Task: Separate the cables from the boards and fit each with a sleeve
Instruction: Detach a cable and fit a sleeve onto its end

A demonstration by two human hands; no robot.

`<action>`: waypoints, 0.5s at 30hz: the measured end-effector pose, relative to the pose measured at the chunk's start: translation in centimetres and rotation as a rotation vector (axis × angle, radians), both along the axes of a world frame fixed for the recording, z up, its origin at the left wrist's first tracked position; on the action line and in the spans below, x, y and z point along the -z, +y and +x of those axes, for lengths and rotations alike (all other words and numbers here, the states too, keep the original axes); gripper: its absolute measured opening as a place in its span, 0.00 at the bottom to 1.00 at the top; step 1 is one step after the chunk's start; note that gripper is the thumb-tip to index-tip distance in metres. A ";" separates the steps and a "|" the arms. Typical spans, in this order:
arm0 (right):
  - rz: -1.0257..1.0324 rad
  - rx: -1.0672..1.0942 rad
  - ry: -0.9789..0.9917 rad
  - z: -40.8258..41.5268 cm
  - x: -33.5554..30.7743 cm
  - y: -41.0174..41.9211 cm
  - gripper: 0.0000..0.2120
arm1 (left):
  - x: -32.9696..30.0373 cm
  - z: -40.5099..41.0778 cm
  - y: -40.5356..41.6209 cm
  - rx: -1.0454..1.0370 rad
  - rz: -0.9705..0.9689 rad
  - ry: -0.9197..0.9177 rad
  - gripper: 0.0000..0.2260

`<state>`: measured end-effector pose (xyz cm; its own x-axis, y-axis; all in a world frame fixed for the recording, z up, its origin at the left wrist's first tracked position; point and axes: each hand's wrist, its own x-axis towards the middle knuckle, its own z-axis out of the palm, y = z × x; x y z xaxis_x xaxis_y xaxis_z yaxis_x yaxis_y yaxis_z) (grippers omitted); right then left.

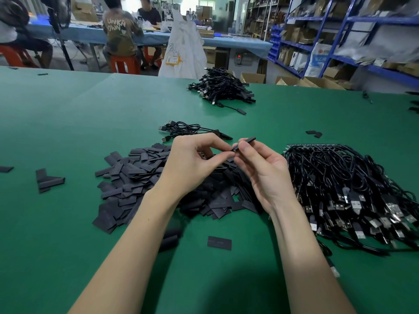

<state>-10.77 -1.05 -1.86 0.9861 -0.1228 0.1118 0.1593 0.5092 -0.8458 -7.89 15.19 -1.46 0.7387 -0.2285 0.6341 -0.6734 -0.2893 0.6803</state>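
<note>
I judge the sleeving step is under way: above the sleeve pile [172, 177], my right hand [260, 168] pinches a sleeve [247, 140] while my left hand [192, 159] pinches something dark at its mouth. Next it wants threading through. Unsleeved cables [340, 177] lie right of the pile.

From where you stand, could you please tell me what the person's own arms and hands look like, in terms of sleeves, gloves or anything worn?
Both forearms are bare as far as the bottom edge of the picture, with no sleeve in view. The left hand and the right hand wear no gloves. No ring, watch, wristband or marking shows on either hand or wrist.
</note>
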 end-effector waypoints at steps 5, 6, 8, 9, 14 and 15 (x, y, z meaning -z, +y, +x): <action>0.018 0.030 0.008 0.0 -0.1 0.3 0.09 | 0.1 0.1 0.1 0.029 -0.032 0.061 0.04; 0.028 0.041 0.002 0.1 -0.1 0.3 0.11 | 0.1 0.2 0.1 0.033 -0.030 0.078 0.04; 0.020 0.061 -0.017 0.1 -0.1 0.3 0.14 | 0.3 0.3 0.1 0.021 -0.030 0.102 0.05; 0.007 0.072 -0.026 0.1 -0.1 0.4 0.14 | 0.3 0.4 0.0 0.010 -0.038 0.112 0.05; -0.008 0.097 -0.032 0.1 -0.1 0.8 0.11 | 0.6 0.5 -0.1 -0.002 -0.065 0.142 0.04; -0.006 0.098 -0.029 0.1 -0.1 0.9 0.11 | 0.6 0.5 -0.1 -0.003 -0.067 0.144 0.04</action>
<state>-10.71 -0.14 -1.78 0.9657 -0.2179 0.1416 0.2330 0.4848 -0.8430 -7.41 15.08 -2.01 0.8236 -0.1865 0.5356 -0.5669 -0.2418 0.7875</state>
